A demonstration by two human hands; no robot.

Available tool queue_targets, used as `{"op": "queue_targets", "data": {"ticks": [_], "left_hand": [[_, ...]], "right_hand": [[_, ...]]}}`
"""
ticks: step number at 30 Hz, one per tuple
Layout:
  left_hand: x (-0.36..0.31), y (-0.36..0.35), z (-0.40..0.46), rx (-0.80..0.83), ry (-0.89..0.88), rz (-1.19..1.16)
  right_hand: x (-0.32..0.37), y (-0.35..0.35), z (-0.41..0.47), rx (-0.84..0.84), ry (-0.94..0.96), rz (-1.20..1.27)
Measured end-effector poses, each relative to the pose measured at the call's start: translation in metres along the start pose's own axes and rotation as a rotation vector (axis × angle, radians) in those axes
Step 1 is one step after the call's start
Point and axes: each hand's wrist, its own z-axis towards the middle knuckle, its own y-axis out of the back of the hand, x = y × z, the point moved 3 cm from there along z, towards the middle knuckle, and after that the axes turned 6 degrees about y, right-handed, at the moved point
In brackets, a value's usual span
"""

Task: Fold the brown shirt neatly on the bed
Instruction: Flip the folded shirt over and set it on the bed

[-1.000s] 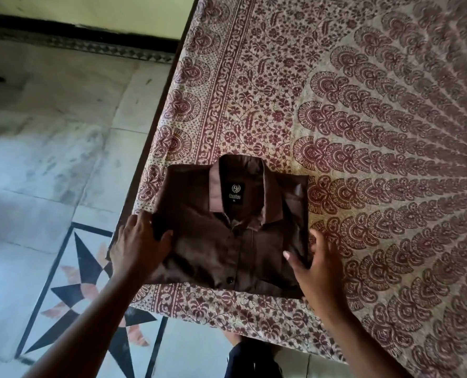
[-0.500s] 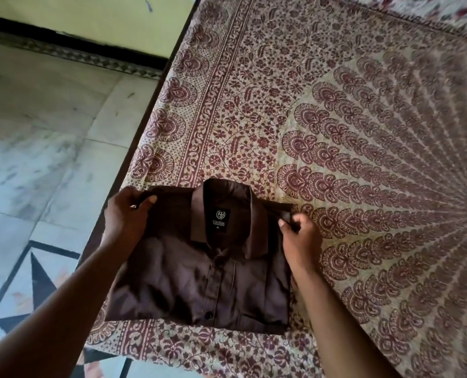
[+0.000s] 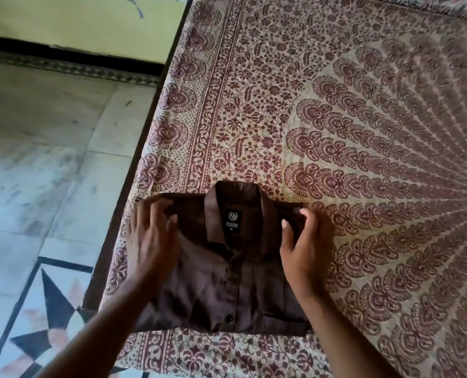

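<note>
Shirt [image 3: 226, 282] folded, collar far, near left corner of bed [image 3: 363, 132]. Left hand [image 3: 151, 238] flat, fingers relaxed, on left shoulder; right hand [image 3: 303, 246] pinches right shoulder edge.

Dim, soft daylight with deep shadow at the right edge; wide-angle bending at borders; left hand [image 3: 151, 241] motion-blurred.
</note>
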Motion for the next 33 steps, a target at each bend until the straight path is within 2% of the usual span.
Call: {"op": "queue_targets", "data": {"ticks": [2, 4, 6, 8, 11, 14, 17, 21, 25, 29, 33], "left_hand": [[-0.002, -0.01, -0.022, 0.14, -0.191, 0.115], [0.01, -0.028, -0.035, 0.296, -0.256, 0.273], [0.024, -0.041, -0.037, 0.389, -0.249, 0.326], [0.031, -0.05, -0.034, 0.419, -0.252, 0.316], [0.031, -0.052, -0.03, 0.445, -0.242, 0.319], [0.023, -0.04, -0.038, 0.389, -0.23, 0.289], [0.02, -0.031, -0.054, 0.335, -0.258, 0.276], [0.035, -0.041, -0.069, 0.46, -0.224, 0.344], [0.037, -0.043, -0.065, 0.502, -0.216, 0.336], [0.029, -0.023, -0.073, 0.433, -0.247, 0.267], [0.038, -0.019, -0.093, 0.394, -0.388, 0.321]], "right_hand": [[0.012, -0.003, -0.021, 0.142, 0.135, 0.027], [0.01, -0.015, -0.044, 0.355, 0.215, -0.036], [-0.007, -0.024, -0.059, 0.486, 0.183, -0.183], [-0.023, -0.028, -0.066, 0.537, 0.07, -0.276], [-0.026, -0.028, -0.067, 0.55, -0.021, -0.327], [-0.009, -0.013, -0.066, 0.451, -0.116, -0.251], [0.014, -0.001, -0.07, 0.418, 0.07, -0.184], [0.005, -0.011, -0.094, 0.644, 0.272, -0.236], [-0.026, -0.006, -0.096, 0.7, 0.226, -0.368], [-0.024, 0.013, -0.088, 0.565, 0.042, -0.398], [0.004, 0.008, -0.108, 0.608, 0.208, -0.298]]}}
